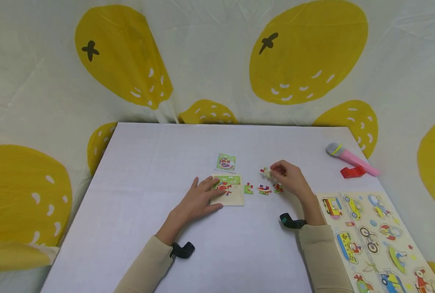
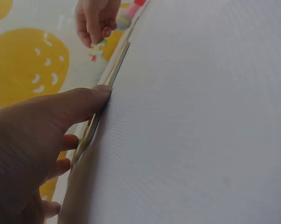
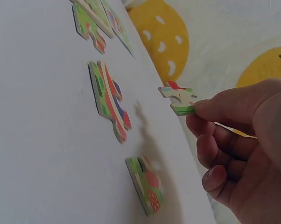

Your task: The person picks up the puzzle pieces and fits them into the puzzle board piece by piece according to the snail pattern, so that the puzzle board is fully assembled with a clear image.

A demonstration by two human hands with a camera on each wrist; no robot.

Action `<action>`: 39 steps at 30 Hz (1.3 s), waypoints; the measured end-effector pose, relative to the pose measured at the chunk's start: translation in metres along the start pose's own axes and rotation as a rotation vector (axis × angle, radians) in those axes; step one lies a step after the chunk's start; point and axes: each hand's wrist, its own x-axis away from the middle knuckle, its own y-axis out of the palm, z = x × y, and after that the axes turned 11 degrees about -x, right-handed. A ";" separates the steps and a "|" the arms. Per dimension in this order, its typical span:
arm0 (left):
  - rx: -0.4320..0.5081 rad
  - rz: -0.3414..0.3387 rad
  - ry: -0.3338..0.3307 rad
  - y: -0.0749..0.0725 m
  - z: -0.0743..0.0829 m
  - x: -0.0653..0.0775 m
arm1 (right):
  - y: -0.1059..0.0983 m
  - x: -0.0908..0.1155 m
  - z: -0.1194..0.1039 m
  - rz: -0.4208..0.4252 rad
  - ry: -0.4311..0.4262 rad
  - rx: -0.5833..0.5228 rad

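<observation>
My left hand point(image 1: 197, 199) rests on a small wooden puzzle board point(image 1: 236, 200), fingers spread over its left side and thumb at the near edge. Green and red pieces fill part of the board; bare wood shows at its right and bottom. Thumb and forefinger of my right hand point(image 1: 290, 179) pinch a jigsaw piece point(image 3: 180, 96), pale with a red top and green bottom, held above the table. Below that hand and to its left lie three loose pieces: a green-and-red one point(image 1: 248, 189), a striped one point(image 1: 264, 190) and one with red spots point(image 3: 150, 184).
A picture card point(image 1: 226, 162) lies just beyond the board. Toward the right edge are a pink toy microphone point(image 1: 353, 158), a red object point(image 1: 352, 172) and a large vehicle puzzle board point(image 1: 380, 219) beside my right forearm. A fruit-patterned cloth point(image 1: 210, 61) hangs behind the white table point(image 1: 137, 162).
</observation>
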 end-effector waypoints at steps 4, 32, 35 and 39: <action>-0.002 0.003 -0.004 -0.001 0.001 0.000 | 0.007 0.000 -0.007 -0.014 -0.029 -0.002; 0.012 0.014 -0.002 -0.001 0.001 0.001 | 0.068 -0.002 -0.030 -0.208 -0.123 -0.006; 0.021 0.023 0.001 -0.001 0.002 0.001 | 0.072 -0.001 -0.032 -0.227 -0.113 -0.001; 0.016 0.022 -0.001 -0.001 0.003 0.000 | 0.077 0.000 -0.033 -0.240 -0.128 0.027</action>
